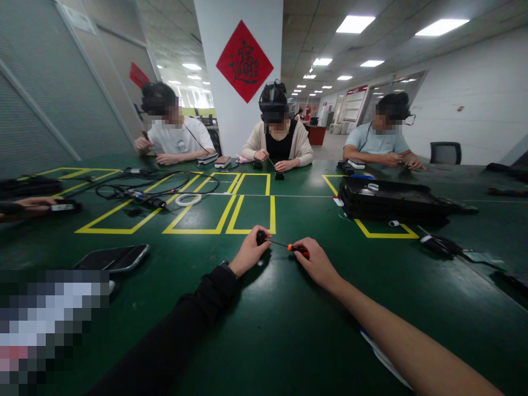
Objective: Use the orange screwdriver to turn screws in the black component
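Just above the green table [264,341], my left hand [249,250] is closed around a small dark rounded object [261,237], whose kind I cannot make out. My right hand [315,258] grips a screwdriver [292,248] by its black-and-orange handle. The thin shaft points left, and its tip meets or nearly meets the dark object. Part of the handle is hidden by my right fingers. A dark band circles my left wrist below the hand.
Across the table sit several people, each with hands on small items. Black trays [388,198] are stacked at right, near a bundled cable [439,246]. Black cables [136,192] and a white ring-shaped coil [188,199] lie left of centre. A phone [117,258] rests near left.
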The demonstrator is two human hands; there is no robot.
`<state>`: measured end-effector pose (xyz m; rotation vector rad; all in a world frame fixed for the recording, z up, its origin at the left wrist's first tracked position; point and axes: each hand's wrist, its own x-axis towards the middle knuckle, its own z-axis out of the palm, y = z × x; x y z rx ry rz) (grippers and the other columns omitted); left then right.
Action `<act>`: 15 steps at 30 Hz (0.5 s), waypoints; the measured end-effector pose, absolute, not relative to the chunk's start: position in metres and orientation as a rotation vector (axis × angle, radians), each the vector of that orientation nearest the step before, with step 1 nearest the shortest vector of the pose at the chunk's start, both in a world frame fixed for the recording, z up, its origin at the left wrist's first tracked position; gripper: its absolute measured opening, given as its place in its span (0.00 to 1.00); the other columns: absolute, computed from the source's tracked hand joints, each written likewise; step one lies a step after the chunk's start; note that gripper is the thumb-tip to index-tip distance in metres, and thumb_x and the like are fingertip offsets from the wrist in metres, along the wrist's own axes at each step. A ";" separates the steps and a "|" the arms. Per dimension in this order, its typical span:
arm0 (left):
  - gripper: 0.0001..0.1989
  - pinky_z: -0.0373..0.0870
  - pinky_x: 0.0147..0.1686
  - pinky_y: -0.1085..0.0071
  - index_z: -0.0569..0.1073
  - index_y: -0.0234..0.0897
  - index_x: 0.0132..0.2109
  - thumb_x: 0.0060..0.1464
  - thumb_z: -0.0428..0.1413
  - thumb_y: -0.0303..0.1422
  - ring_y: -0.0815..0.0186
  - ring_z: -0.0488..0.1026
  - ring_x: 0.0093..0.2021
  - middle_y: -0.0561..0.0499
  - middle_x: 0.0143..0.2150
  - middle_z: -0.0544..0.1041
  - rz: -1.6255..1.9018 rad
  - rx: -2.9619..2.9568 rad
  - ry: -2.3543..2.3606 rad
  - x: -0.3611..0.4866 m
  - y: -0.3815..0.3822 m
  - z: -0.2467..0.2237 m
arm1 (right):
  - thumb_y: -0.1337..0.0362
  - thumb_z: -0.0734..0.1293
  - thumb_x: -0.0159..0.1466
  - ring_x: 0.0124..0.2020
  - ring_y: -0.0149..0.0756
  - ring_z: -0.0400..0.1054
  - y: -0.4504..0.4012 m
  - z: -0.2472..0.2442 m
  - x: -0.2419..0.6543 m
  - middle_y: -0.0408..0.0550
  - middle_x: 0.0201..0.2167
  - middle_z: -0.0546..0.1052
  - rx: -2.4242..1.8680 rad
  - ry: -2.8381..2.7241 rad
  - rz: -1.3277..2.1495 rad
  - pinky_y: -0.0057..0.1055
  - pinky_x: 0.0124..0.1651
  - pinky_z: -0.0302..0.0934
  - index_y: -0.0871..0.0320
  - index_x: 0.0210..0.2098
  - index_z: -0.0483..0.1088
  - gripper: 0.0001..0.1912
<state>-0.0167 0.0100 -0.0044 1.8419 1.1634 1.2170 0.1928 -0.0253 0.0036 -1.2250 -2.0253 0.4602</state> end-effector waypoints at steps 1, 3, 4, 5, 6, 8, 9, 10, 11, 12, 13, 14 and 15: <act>0.09 0.62 0.44 0.67 0.63 0.37 0.38 0.46 0.51 0.26 0.66 0.68 0.39 0.53 0.36 0.70 1.219 1.842 1.165 -0.017 0.010 -0.005 | 0.67 0.62 0.59 0.41 0.36 0.62 -0.025 0.004 0.193 0.48 0.37 0.69 -1.227 -2.018 0.461 0.34 0.46 0.56 0.58 0.38 0.67 0.08; 0.09 0.62 0.44 0.67 0.64 0.38 0.37 0.46 0.51 0.26 0.66 0.68 0.39 0.53 0.36 0.71 1.222 1.841 1.167 -0.016 0.010 -0.005 | 0.66 0.63 0.58 0.41 0.36 0.62 -0.026 0.004 0.192 0.48 0.38 0.69 -1.243 -2.002 0.465 0.34 0.45 0.57 0.58 0.40 0.66 0.10; 0.08 0.62 0.44 0.67 0.64 0.38 0.37 0.46 0.51 0.26 0.66 0.68 0.39 0.53 0.36 0.71 1.223 1.839 1.170 -0.016 0.010 -0.005 | 0.66 0.63 0.58 0.41 0.36 0.62 -0.026 0.004 0.192 0.48 0.38 0.69 -1.254 -1.997 0.468 0.35 0.45 0.57 0.58 0.41 0.66 0.10; 0.08 0.62 0.44 0.67 0.64 0.38 0.37 0.46 0.51 0.26 0.66 0.68 0.39 0.53 0.36 0.71 1.224 1.837 1.171 -0.016 0.010 -0.005 | 0.66 0.61 0.59 0.41 0.36 0.62 -0.026 0.004 0.192 0.49 0.39 0.69 -1.262 -1.999 0.471 0.35 0.46 0.57 0.58 0.41 0.67 0.10; 0.09 0.62 0.44 0.67 0.64 0.38 0.37 0.46 0.51 0.25 0.66 0.68 0.39 0.53 0.36 0.71 1.224 1.835 1.172 -0.016 0.010 -0.005 | 0.66 0.60 0.60 0.41 0.36 0.62 -0.025 0.004 0.192 0.49 0.38 0.69 -1.266 -2.005 0.473 0.36 0.46 0.56 0.58 0.40 0.67 0.09; 0.09 0.62 0.44 0.67 0.64 0.37 0.37 0.46 0.51 0.25 0.66 0.68 0.39 0.53 0.36 0.71 1.226 1.831 1.172 -0.016 0.010 -0.004 | 0.67 0.57 0.62 0.41 0.36 0.61 -0.025 0.005 0.192 0.49 0.37 0.69 -1.254 -2.025 0.471 0.36 0.47 0.56 0.58 0.38 0.68 0.09; 0.09 0.62 0.44 0.67 0.64 0.37 0.37 0.46 0.51 0.25 0.66 0.68 0.39 0.53 0.36 0.71 1.225 1.831 1.172 -0.016 0.010 -0.004 | 0.68 0.57 0.62 0.41 0.36 0.62 -0.025 0.005 0.192 0.48 0.37 0.69 -1.243 -2.031 0.468 0.36 0.47 0.56 0.58 0.37 0.68 0.09; 0.09 0.62 0.43 0.67 0.64 0.37 0.37 0.46 0.51 0.25 0.66 0.68 0.39 0.53 0.36 0.71 1.224 1.831 1.173 -0.016 0.010 -0.004 | 0.68 0.58 0.61 0.41 0.36 0.62 -0.025 0.005 0.192 0.48 0.36 0.69 -1.236 -2.028 0.464 0.35 0.46 0.56 0.58 0.37 0.68 0.08; 0.09 0.62 0.43 0.67 0.64 0.37 0.37 0.46 0.51 0.25 0.66 0.68 0.39 0.53 0.36 0.71 1.224 1.832 1.175 -0.016 0.010 -0.005 | 0.68 0.60 0.60 0.41 0.36 0.62 -0.025 0.005 0.192 0.48 0.37 0.69 -1.233 -2.021 0.461 0.35 0.46 0.56 0.58 0.38 0.68 0.08; 0.09 0.62 0.43 0.67 0.64 0.37 0.37 0.46 0.51 0.26 0.66 0.68 0.39 0.53 0.36 0.71 1.224 1.834 1.174 -0.016 0.011 -0.005 | 0.68 0.61 0.59 0.41 0.36 0.62 -0.025 0.005 0.192 0.48 0.37 0.69 -1.232 -2.013 0.460 0.34 0.45 0.57 0.58 0.39 0.67 0.08; 0.09 0.62 0.44 0.67 0.64 0.37 0.37 0.46 0.51 0.26 0.66 0.68 0.39 0.53 0.36 0.71 1.223 1.837 1.171 -0.016 0.011 -0.005 | 0.68 0.63 0.58 0.41 0.36 0.61 -0.025 0.004 0.192 0.48 0.38 0.69 -1.235 -2.007 0.459 0.34 0.45 0.57 0.58 0.39 0.67 0.09; 0.09 0.62 0.44 0.68 0.64 0.37 0.37 0.46 0.52 0.26 0.66 0.68 0.39 0.53 0.36 0.71 1.224 1.839 1.166 -0.016 0.011 -0.005 | 0.68 0.63 0.57 0.41 0.36 0.61 -0.025 0.004 0.192 0.48 0.38 0.69 -1.241 -2.004 0.460 0.34 0.45 0.57 0.58 0.40 0.66 0.11; 0.09 0.62 0.44 0.68 0.64 0.37 0.37 0.46 0.51 0.26 0.66 0.68 0.39 0.53 0.36 0.71 1.227 1.841 1.160 -0.016 0.011 -0.005 | 0.67 0.63 0.58 0.41 0.36 0.61 -0.025 0.004 0.192 0.48 0.39 0.69 -1.247 -2.007 0.463 0.35 0.46 0.57 0.58 0.41 0.66 0.11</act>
